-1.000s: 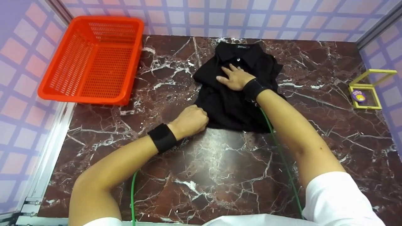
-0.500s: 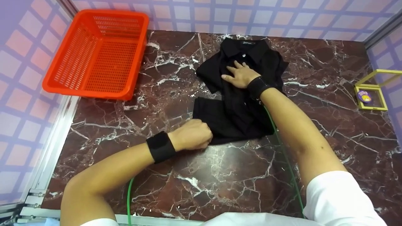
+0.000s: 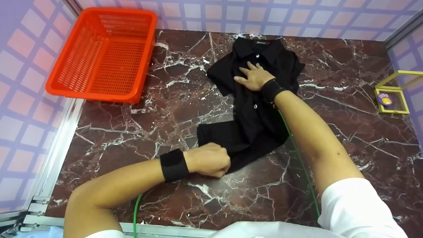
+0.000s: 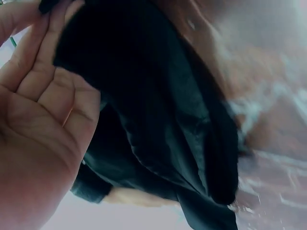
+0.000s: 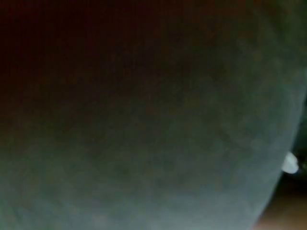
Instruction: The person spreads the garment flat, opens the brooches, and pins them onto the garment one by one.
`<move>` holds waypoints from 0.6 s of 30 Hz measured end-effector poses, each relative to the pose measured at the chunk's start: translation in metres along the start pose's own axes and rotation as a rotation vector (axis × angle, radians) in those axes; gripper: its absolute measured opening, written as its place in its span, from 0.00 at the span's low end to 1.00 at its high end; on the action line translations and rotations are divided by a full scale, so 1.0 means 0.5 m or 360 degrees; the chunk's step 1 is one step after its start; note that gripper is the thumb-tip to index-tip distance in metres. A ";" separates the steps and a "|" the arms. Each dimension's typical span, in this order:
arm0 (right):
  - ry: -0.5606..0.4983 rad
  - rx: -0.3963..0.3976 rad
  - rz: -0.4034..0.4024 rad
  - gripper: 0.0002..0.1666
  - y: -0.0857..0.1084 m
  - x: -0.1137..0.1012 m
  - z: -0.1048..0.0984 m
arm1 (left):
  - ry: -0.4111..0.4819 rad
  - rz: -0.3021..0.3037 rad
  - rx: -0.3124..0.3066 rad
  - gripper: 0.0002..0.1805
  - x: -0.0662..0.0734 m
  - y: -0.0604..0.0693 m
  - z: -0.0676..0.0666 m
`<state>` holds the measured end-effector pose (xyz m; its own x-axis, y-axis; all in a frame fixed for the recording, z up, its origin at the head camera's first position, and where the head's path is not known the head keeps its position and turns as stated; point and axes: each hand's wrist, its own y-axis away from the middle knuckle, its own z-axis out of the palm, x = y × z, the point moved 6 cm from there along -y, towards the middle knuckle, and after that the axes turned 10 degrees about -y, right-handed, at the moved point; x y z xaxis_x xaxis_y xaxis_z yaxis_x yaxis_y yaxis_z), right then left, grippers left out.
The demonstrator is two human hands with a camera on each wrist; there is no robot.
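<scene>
A black collared shirt (image 3: pixel 228 134) with white buttons lies on the marble-patterned table, its collar toward the back wall. With curled fingers my left hand (image 3: pixel 210 160) grips the shirt's lower edge at the front. The left wrist view shows the black cloth running out from between the fingers and thumb of the left hand (image 4: pixel 43 124). Spread flat, my right hand (image 3: pixel 254 78) rests on the shirt's chest just below the collar button. Dark, blurred cloth fills most of the right wrist view, and the right hand's fingers cannot be made out there.
A red plastic basket (image 3: pixel 140 86) stands at the back left. On the right is a small yellow frame (image 3: pixel 393 110) with a purple badge. Green cables (image 3: pixel 136 211) run from both wristbands. Patterned walls border the table (image 3: pixel 347 132) at the back and sides.
My left hand has moved toward the front edge, drawing the shirt's hem with it, so the lower part is stretched out longer. The right hand stays flat on the chest.
</scene>
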<state>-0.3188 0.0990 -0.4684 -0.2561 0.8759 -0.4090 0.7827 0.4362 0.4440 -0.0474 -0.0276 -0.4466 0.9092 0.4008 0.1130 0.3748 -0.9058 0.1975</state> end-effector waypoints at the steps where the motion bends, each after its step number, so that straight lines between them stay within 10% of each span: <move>1: 0.0001 0.0001 0.0000 0.47 -0.001 0.000 0.001 | 0.0014 0.0011 -0.0017 0.03 0.006 -0.001 0.001; 11: -0.0013 0.0017 -0.0009 0.48 0.002 0.001 0.006 | 0.0158 0.0069 -0.0160 0.10 0.018 -0.009 0.007; 18: -0.0120 0.0124 -0.0112 0.46 0.005 0.003 -0.002 | 0.0120 0.0027 0.0035 0.07 -0.011 -0.017 -0.021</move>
<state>-0.3178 0.1014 -0.4671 -0.2708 0.8244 -0.4970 0.8069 0.4760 0.3498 -0.0575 -0.0205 -0.4388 0.8995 0.3936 0.1896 0.3638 -0.9152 0.1734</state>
